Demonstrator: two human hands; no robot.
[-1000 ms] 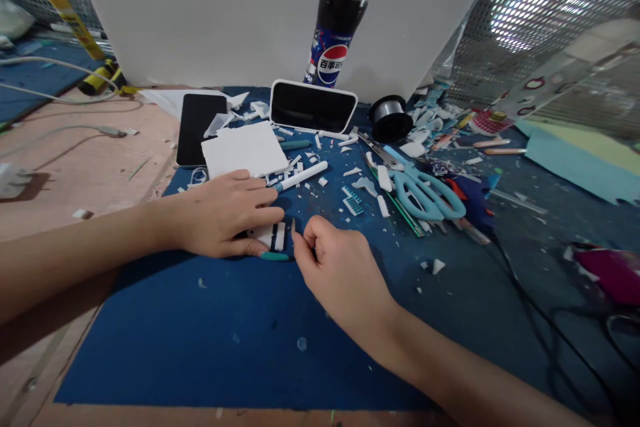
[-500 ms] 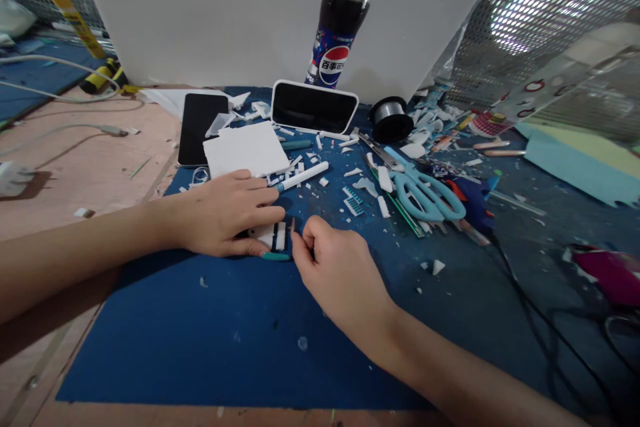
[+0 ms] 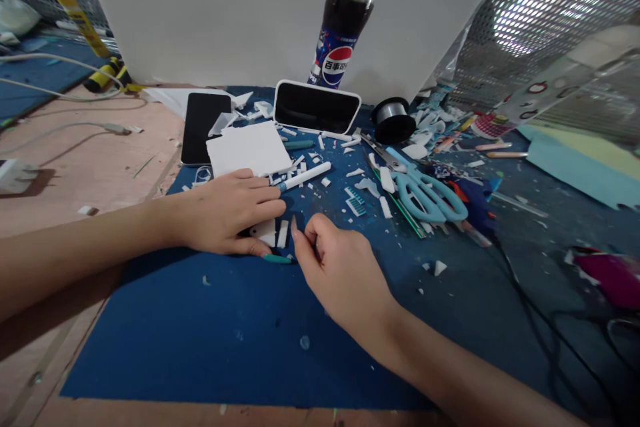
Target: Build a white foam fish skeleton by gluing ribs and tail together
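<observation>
My left hand [image 3: 227, 212] lies flat on the blue mat [image 3: 200, 340], fingers stretched out and pressing on small white foam pieces [image 3: 274, 233]. A teal stick-like item [image 3: 277, 258] lies by its thumb. My right hand [image 3: 336, 265] is closed in a pinch right beside the foam pieces. A thin pointed tip [image 3: 293, 222] sticks up above its thumb, and I cannot make out the rest of that tool.
Nearby lie a white foam square [image 3: 249, 147], a white pen [image 3: 304, 176], two phones [image 3: 204, 125] [image 3: 317, 108], a cola bottle [image 3: 340, 40], a wire spool [image 3: 391, 117], teal scissors [image 3: 423, 192] and several foam scraps. A white board [image 3: 225, 7] stands behind. Black cables [image 3: 540, 320] run at the right.
The view has shifted slightly. My right hand has edged a little closer to the foam pieces; my left hand stays pressed in place.
</observation>
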